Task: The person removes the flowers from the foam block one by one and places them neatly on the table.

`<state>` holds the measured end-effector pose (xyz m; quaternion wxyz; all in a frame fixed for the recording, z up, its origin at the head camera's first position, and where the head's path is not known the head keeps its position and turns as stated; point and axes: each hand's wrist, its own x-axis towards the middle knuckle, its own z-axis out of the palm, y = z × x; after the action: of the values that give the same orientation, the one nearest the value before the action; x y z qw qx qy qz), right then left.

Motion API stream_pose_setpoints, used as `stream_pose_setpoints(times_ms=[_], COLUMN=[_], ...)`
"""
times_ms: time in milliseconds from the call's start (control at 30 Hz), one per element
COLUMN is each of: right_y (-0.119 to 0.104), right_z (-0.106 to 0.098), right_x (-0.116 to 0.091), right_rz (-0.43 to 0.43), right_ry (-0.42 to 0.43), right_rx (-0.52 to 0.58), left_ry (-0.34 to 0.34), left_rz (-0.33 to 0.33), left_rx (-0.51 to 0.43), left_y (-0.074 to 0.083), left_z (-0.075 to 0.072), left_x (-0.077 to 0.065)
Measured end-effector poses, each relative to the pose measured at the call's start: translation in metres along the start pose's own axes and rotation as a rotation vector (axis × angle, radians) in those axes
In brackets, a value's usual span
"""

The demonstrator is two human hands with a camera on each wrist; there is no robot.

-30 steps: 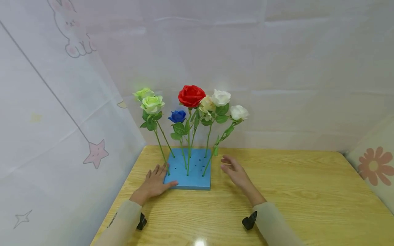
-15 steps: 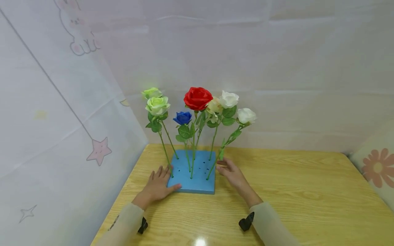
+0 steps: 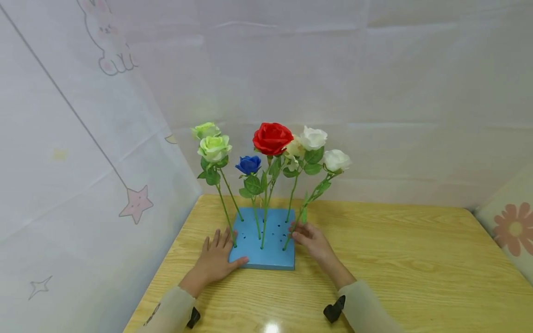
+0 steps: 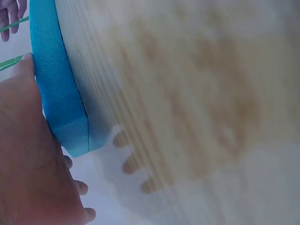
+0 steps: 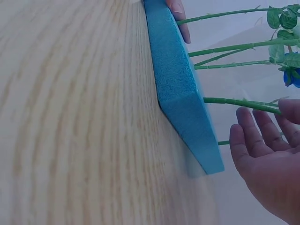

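Several artificial roses stand with their stems in a blue foam block (image 3: 266,260). My left hand (image 3: 216,263) rests on the block's left edge, fingers spread and thumb over its front corner. With thumb and fingers, my right hand (image 3: 314,243) pinches the lower stem of the front white rose (image 3: 337,160), beside the block's right edge. In the right wrist view that green stem (image 5: 241,103) meets the thumb, the other fingers loosely bent below. A red rose (image 3: 272,138), a blue rose (image 3: 249,164) and a light green rose (image 3: 214,148) stand further left.
Another white rose (image 3: 313,138) and a cream rose (image 3: 294,147) stand at the back of the block. The wooden table (image 3: 395,259) extends to the right. Pale printed cloth (image 3: 374,92) hangs behind it and at both sides.
My right hand has moved left to the front white rose's stem and now pinches it. The left hand stays on the block. The whole scene has shifted slightly right and down in view.
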<state>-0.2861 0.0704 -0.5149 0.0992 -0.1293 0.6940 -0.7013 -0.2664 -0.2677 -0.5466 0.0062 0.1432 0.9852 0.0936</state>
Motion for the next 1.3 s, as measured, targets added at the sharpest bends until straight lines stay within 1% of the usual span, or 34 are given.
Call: stream_pose_setpoints(times_ms=[67, 233, 367, 533, 700, 833, 1033, 1133, 1300], right_y=[0.000, -0.001, 0.000, 0.002, 0.001, 0.000, -0.005, -0.011, -0.021], right_z=[0.001, 0.007, 0.010, 0.012, 0.013, 0.015, 0.017, 0.015, 0.006], right_x=[-0.001, -0.001, 0.000, 0.001, 0.001, 0.000, -0.003, -0.004, -0.005], right_rz=[0.008, 0.009, 0.006, 0.013, 0.014, -0.020, -0.062, -0.110, -0.190], right_ry=[0.016, 0.072, 0.105, 0.121, 0.133, 0.150, 0.143, 0.145, 0.145], right_rx=[0.013, 0.040, 0.049, 0.066, 0.088, 0.076, 0.081, 0.086, 0.075], left_ry=[0.001, -0.024, -0.021, 0.004, -0.011, -0.023, -0.046, -0.048, -0.050], left_rz=[-0.003, -0.042, -0.052, -0.052, -0.077, -0.105, -0.130, -0.130, -0.133], left_rx=[0.008, 0.036, 0.025, 0.022, 0.038, 0.037, 0.044, 0.048, 0.047], left_y=[0.000, 0.002, 0.004, 0.006, 0.010, 0.013, 0.017, 0.018, 0.019], left_z=[0.001, -0.002, -0.004, -0.004, -0.006, -0.010, -0.012, -0.013, -0.014], left_x=[-0.001, -0.002, -0.004, -0.005, -0.007, -0.010, -0.013, -0.013, -0.012])
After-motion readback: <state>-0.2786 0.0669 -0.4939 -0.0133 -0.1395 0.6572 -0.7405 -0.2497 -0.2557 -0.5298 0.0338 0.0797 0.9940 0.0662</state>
